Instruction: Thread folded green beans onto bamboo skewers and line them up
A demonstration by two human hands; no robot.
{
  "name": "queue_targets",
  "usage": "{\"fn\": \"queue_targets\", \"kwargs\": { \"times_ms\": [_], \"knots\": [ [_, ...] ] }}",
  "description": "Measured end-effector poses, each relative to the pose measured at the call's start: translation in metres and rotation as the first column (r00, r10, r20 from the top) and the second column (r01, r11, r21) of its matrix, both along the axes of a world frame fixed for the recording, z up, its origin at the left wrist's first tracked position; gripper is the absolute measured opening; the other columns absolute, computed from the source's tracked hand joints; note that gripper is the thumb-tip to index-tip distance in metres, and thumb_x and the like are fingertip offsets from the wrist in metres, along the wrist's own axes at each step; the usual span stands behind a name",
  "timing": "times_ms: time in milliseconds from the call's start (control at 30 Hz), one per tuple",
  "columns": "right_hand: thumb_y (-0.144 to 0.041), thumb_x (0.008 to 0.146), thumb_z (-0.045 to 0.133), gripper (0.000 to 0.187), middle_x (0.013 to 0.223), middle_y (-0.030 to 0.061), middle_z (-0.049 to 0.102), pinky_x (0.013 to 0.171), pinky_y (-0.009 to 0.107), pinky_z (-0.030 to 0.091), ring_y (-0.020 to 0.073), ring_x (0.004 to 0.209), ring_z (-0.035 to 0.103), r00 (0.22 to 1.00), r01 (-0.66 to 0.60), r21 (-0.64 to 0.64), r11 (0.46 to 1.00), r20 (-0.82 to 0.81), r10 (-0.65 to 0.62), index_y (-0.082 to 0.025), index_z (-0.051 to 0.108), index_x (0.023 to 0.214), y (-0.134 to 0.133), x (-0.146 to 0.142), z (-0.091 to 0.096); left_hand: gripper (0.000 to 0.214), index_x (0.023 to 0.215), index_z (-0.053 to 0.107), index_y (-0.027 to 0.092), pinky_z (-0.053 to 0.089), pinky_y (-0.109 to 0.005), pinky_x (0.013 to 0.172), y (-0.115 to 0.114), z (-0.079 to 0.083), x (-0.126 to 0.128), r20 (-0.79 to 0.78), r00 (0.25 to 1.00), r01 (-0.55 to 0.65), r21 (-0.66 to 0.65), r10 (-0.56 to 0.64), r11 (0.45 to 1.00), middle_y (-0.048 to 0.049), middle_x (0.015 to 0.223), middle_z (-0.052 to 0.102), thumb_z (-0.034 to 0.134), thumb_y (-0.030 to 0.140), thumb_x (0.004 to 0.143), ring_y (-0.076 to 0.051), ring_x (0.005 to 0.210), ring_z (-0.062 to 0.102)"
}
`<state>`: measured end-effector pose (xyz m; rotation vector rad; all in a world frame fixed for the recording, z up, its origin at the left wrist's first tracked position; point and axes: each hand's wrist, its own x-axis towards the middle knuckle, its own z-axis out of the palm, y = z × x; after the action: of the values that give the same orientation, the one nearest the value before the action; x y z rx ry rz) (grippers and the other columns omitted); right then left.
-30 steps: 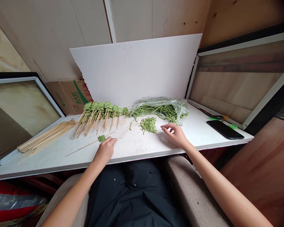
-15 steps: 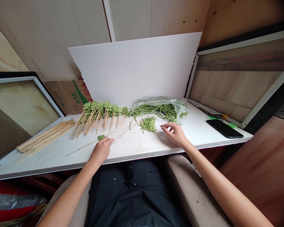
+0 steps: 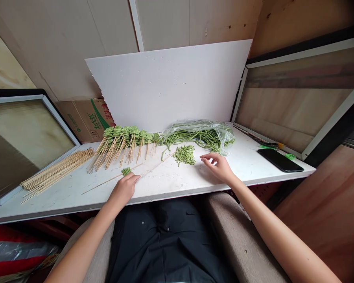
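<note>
My left hand point(image 3: 124, 191) is closed on a thin bamboo skewer point(image 3: 159, 163), which slants up and right toward a small pile of cut green bean pieces point(image 3: 185, 155). A short row of bean pieces point(image 3: 126, 171) shows just beyond its knuckles; whether the hand holds them I cannot tell. Another skewer point(image 3: 102, 183) lies on the table, passing behind that row. To the right of the pile, my right hand point(image 3: 218, 168) hovers low with fingers loosely bent and apart, nothing visible in them.
Stacked bean skewers point(image 3: 125, 137) lie at the back left, beside a bundle of bare skewers point(image 3: 57, 171). Long beans in a clear plastic bag point(image 3: 199, 133) are at the back. A black phone point(image 3: 280, 160) rests on the right of the white table point(image 3: 171, 184). A cardboard box point(image 3: 81, 120) stands behind.
My left hand has shifted slightly left and down, and its skewer shows more clearly against the table. My right hand has barely moved.
</note>
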<state>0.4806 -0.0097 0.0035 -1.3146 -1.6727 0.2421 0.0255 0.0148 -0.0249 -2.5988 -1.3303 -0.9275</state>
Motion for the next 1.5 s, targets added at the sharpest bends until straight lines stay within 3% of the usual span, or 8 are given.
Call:
{"fn": "queue_targets", "kwargs": {
  "times_ms": [267, 467, 667, 867, 1067, 1500],
  "knots": [
    [-0.043, 0.099, 0.063, 0.027, 0.108, 0.0097, 0.082, 0.072, 0.039, 0.055, 0.0295, 0.101, 0.070, 1.000, -0.006, -0.009, 1.000, -0.019, 0.006, -0.024, 0.082, 0.101, -0.001, -0.002, 0.000, 0.032, 0.105, 0.078, 0.020, 0.056, -0.030, 0.078, -0.011, 0.001, 0.021, -0.004, 1.000, 0.027, -0.058, -0.027, 0.998, -0.0087, 0.095, 0.074, 0.047, 0.023, 0.105, -0.021, 0.084, 0.071],
    [-0.041, 0.099, 0.064, 0.025, 0.108, 0.0090, 0.082, 0.073, 0.039, 0.055, 0.0289, 0.100, 0.071, 1.000, -0.009, -0.007, 1.000, -0.018, 0.009, -0.024, 0.082, 0.101, -0.001, -0.001, 0.000, 0.030, 0.103, 0.079, 0.020, 0.052, -0.031, 0.074, -0.037, 0.005, 0.056, 0.004, 0.999, -0.040, -0.137, 0.041, 0.990, -0.0075, 0.091, 0.070, 0.049, 0.021, 0.105, -0.021, 0.079, 0.068],
    [-0.041, 0.098, 0.065, 0.024, 0.107, 0.0086, 0.082, 0.072, 0.038, 0.055, 0.0287, 0.100, 0.070, 1.000, -0.003, -0.012, 1.000, -0.026, 0.003, -0.024, 0.082, 0.099, 0.000, -0.002, -0.001, 0.030, 0.089, 0.078, 0.020, 0.043, -0.030, 0.068, -0.056, 0.010, 0.070, 0.026, 0.997, -0.067, -0.184, 0.073, 0.981, -0.0039, 0.077, 0.062, 0.051, 0.020, 0.103, -0.019, 0.069, 0.059],
    [-0.043, 0.099, 0.064, 0.027, 0.108, 0.0090, 0.082, 0.073, 0.038, 0.054, 0.0281, 0.099, 0.070, 1.000, -0.014, -0.024, 1.000, -0.024, 0.013, -0.023, 0.082, 0.101, -0.001, -0.002, -0.001, 0.029, 0.082, 0.074, 0.019, 0.039, -0.029, 0.069, -0.049, 0.012, 0.079, 0.034, 0.992, -0.113, -0.214, 0.123, 0.970, -0.0039, 0.076, 0.062, 0.051, 0.017, 0.100, -0.018, 0.070, 0.058],
    [-0.042, 0.098, 0.065, 0.026, 0.108, 0.0086, 0.082, 0.073, 0.039, 0.054, 0.0282, 0.100, 0.070, 0.999, -0.013, -0.019, 1.000, -0.035, 0.013, -0.024, 0.082, 0.101, 0.001, -0.001, -0.003, 0.033, 0.064, 0.061, 0.019, 0.033, -0.030, 0.067, -0.039, 0.020, 0.092, -0.010, 0.984, -0.174, -0.249, 0.177, 0.953, -0.0029, 0.069, 0.058, 0.054, 0.013, 0.096, -0.018, 0.066, 0.053],
    [-0.042, 0.097, 0.064, 0.027, 0.108, 0.0092, 0.082, 0.073, 0.039, 0.053, 0.0282, 0.098, 0.070, 0.999, -0.015, -0.025, 1.000, -0.049, 0.014, -0.023, 0.082, 0.099, -0.001, -0.001, 0.000, 0.034, 0.065, 0.063, 0.018, 0.030, -0.031, 0.066, -0.020, 0.042, 0.127, -0.153, 0.955, -0.292, -0.347, 0.254, 0.891, -0.0074, 0.072, 0.064, 0.052, 0.012, 0.096, -0.021, 0.069, 0.056]
  ]
}}
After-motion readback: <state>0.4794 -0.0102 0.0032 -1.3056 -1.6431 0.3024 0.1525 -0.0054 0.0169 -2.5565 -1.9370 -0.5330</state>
